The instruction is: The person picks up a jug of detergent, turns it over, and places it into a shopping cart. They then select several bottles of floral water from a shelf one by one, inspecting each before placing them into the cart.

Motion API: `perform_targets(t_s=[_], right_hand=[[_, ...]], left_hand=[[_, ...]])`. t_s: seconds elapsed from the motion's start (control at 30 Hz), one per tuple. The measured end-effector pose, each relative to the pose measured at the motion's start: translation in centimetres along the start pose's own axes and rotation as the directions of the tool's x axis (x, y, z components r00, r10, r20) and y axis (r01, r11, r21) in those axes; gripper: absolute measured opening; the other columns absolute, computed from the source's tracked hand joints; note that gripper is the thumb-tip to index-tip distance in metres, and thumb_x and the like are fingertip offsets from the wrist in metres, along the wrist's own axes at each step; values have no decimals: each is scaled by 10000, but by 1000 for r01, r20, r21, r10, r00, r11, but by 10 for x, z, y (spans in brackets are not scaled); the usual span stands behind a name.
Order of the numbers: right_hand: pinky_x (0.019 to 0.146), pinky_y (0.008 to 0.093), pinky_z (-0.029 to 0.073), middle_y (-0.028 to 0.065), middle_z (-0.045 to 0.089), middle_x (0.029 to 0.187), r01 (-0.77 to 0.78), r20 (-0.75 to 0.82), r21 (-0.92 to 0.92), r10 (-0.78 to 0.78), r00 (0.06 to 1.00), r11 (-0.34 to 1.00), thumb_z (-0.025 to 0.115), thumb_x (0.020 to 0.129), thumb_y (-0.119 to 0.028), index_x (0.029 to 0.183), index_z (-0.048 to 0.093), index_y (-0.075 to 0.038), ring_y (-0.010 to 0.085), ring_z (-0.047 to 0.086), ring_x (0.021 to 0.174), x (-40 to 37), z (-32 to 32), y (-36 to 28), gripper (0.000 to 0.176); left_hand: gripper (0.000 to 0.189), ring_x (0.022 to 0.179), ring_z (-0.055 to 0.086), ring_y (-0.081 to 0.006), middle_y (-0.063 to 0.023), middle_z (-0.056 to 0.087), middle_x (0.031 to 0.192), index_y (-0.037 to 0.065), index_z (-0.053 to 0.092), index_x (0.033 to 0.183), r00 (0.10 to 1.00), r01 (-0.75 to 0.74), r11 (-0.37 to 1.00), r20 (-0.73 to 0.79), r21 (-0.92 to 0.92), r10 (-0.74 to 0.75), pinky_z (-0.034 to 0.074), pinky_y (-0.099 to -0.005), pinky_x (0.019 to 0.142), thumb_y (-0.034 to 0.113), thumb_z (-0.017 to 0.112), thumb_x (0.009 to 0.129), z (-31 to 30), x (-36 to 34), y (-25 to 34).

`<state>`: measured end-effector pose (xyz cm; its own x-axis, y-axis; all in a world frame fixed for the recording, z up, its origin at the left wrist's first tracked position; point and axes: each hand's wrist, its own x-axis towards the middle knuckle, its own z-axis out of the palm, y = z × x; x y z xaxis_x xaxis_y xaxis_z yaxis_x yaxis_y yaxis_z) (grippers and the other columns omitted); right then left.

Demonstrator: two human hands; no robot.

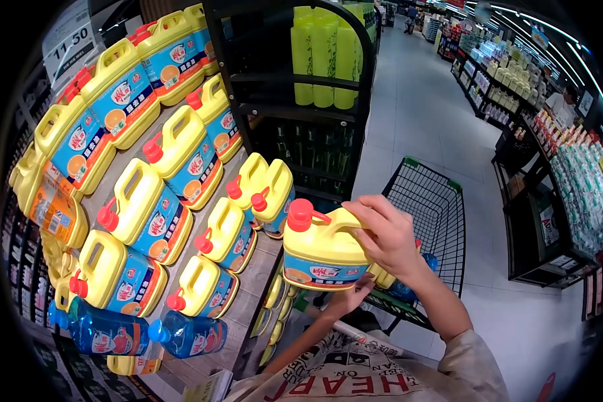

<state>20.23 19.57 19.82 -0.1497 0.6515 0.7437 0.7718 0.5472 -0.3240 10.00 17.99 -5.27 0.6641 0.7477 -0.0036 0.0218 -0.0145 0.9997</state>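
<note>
A large yellow jug (325,251) with a red cap and a blue label hangs from my right hand (385,234), whose fingers wrap round its handle. It is upright, just right of the shelf edge. Below its lower right side is my left hand (352,295), partly hidden behind the jug; what its fingers hold, if anything, cannot be made out. Rows of similar yellow jugs (147,214) stand on the wood-look shelf (234,321) to the left. Two blue bottles (194,335) are at the shelf's near end.
A black wire cart (425,208) with a green rim is on the right, with yellow and blue bottles in its near end. Behind the shelf, a black rack (295,110) holds green bottles. A grey aisle floor (419,100) runs ahead, with stocked displays (579,194) at right.
</note>
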Motion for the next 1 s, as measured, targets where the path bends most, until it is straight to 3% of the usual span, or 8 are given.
perform_targets(t_s=[0.23, 0.27, 0.3, 0.47, 0.6, 0.67, 0.77, 1.0], right_hand=[[608, 279, 510, 123, 675, 799, -371, -106, 102, 381, 918, 923, 721, 750, -103, 962, 689, -4, 221, 654, 675, -45, -69, 23, 236], [614, 278, 508, 120, 676, 800, -436, -74, 79, 442, 894, 896, 724, 753, -118, 963, 690, -6, 222, 655, 677, -57, -71, 33, 240], [620, 277, 507, 117, 677, 801, -500, -43, 54, 503, 863, 864, 726, 756, -134, 963, 691, -8, 223, 656, 680, -70, -71, 43, 245], [636, 260, 520, 105, 689, 843, -801, -26, 212, 822, 569, 561, 714, 799, -104, 985, 679, 28, 142, 644, 674, -121, -68, 73, 230], [769, 307, 538, 149, 675, 964, -562, -20, 788, 923, 385, 251, 642, 886, -232, 1142, 607, 8, 198, 659, 830, -167, -54, 93, 353], [921, 356, 489, 189, 593, 1164, -24, 138, 989, 867, 480, -144, 533, 952, -340, 1286, 477, -12, 231, 597, 1044, -191, -45, 93, 471], [940, 380, 479, 130, 572, 1240, 87, 328, 915, 850, 413, -395, 439, 976, -426, 1342, 438, -59, 215, 575, 1099, -239, -9, 87, 518], [942, 384, 486, 104, 588, 1230, -130, 394, 919, 845, 363, -373, 425, 984, -441, 1282, 494, -59, 212, 585, 1097, -251, 14, 69, 490]], left_hand=[[380, 1132, 560, -214, -150, 566, 1243, 8, 479, 1274, 946, -322, 947, -27, 14, 322, 444, -348, 976, 222, 534, 964, -27, -19, 95], [462, 1172, 533, -224, -150, 537, 1282, 1, 430, 1313, 996, -14, 816, 67, -578, 65, 436, -344, 986, 290, 517, 964, -29, -21, 104], [547, 1211, 506, -235, -150, 508, 1321, -7, 381, 1353, 949, 316, 314, 297, -895, -109, 428, -340, 997, 358, 501, 965, -27, -21, 107], [723, 1197, 511, -229, -160, 495, 1307, -20, 296, 1388, 927, 292, 672, 373, -681, -25, 421, -348, 1002, 264, 635, 816, -14, -19, 66], [698, 1166, 531, -233, -146, 513, 1283, -12, 326, 1377, 933, 306, 682, 353, -664, -75, 430, -344, 991, 201, 633, 787, 0, -21, 62], [683, 1165, 532, -237, -145, 514, 1284, -9, 337, 1372, 943, 317, 646, 303, -694, -137, 431, -347, 990, 207, 625, 792, 4, -18, 53], [634, 1175, 525, -249, -144, 510, 1294, 0, 357, 1364, 964, 266, 616, 216, -741, -155, 429, -361, 996, 215, 591, 815, 11, -4, 45], [549, 1216, 501, -242, -130, 488, 1335, 20, 339, 1376, 942, 335, 568, 264, -752, -205, 411, -381, 1027, 202, 525, 893, 5, 16, 28]])
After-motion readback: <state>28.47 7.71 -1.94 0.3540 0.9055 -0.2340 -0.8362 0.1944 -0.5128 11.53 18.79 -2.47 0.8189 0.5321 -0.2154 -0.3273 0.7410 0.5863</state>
